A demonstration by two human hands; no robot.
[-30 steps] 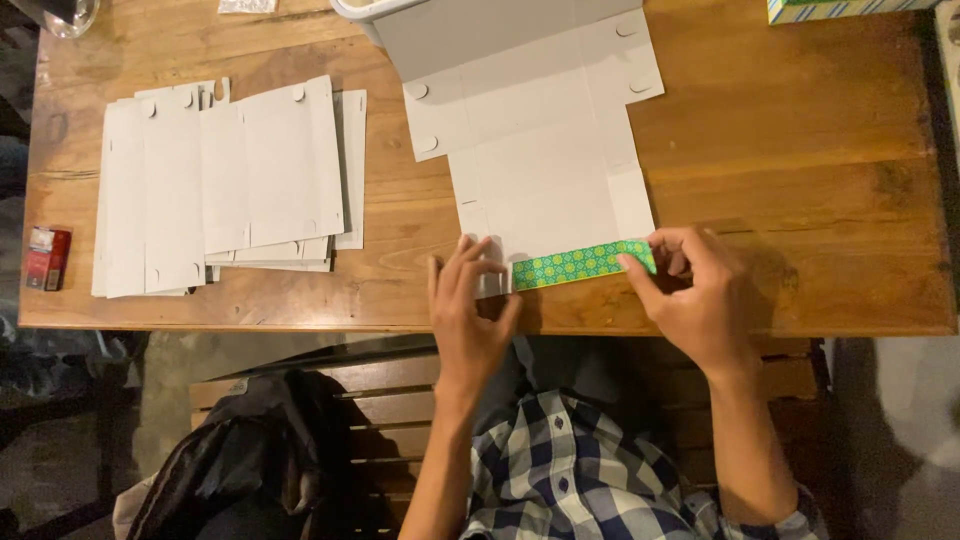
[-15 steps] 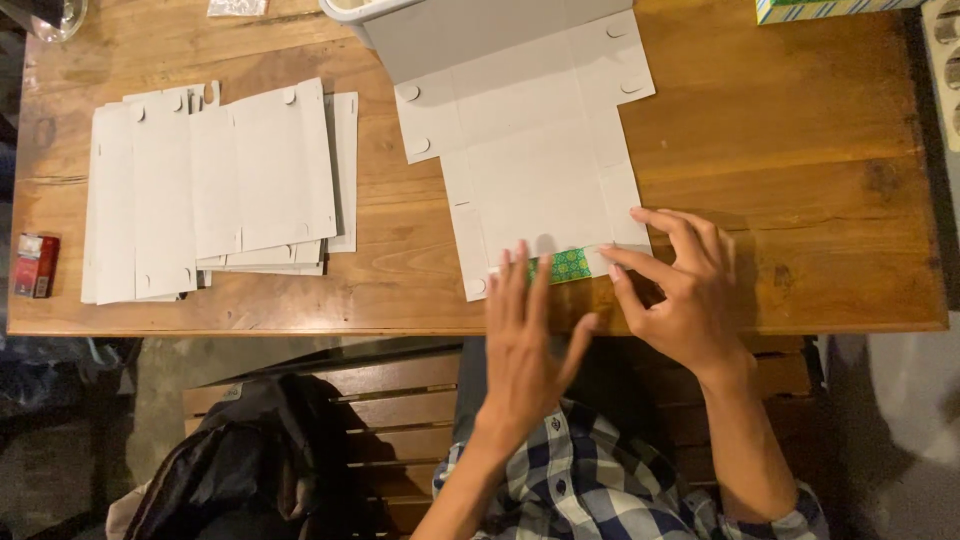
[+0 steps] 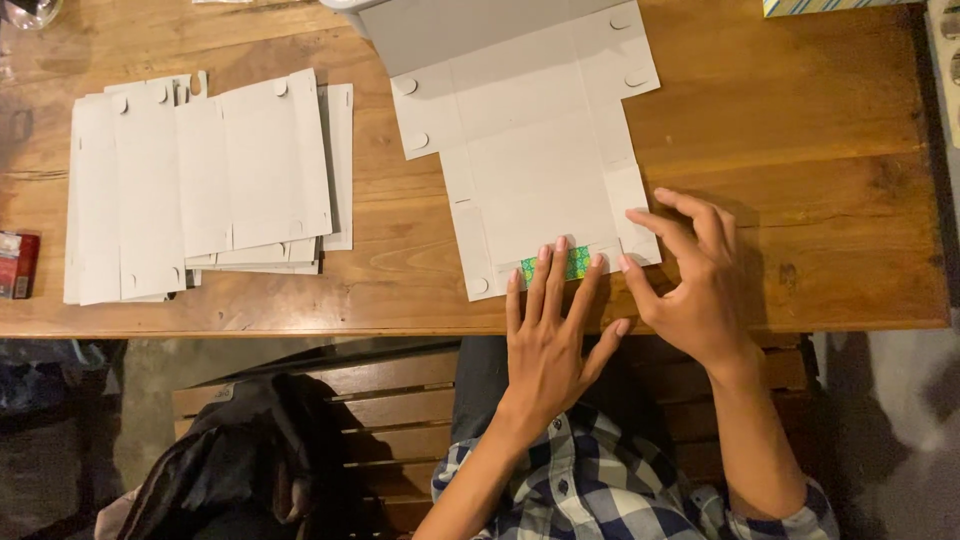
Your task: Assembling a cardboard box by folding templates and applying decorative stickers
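— Where's the green patterned strip?

— At the near edge of the unfolded white cardboard box blank, which lies flat on the wooden table, close to the table's front edge. Only a short piece shows between the fingers.

— And the surface round it?

— Warm brown planks, scuffed. A stack of flat white blanks sits well apart to the person's left, and a small red packet lies at the far left edge. Below the table there's a slatted wooden bench with a dark bag on it.

— The hands?

— The left hand lies flat, fingers spread and straight, fingertips pressing on the strip — gripping nothing. The right hand is loosely spread too, fingertips touching the blank's near right corner, nothing clasped.

— Anything unclear?

— Most of the strip is under the left fingers. The blank's far end is cut off by the frame — so are a patterned box and a glass at the top.
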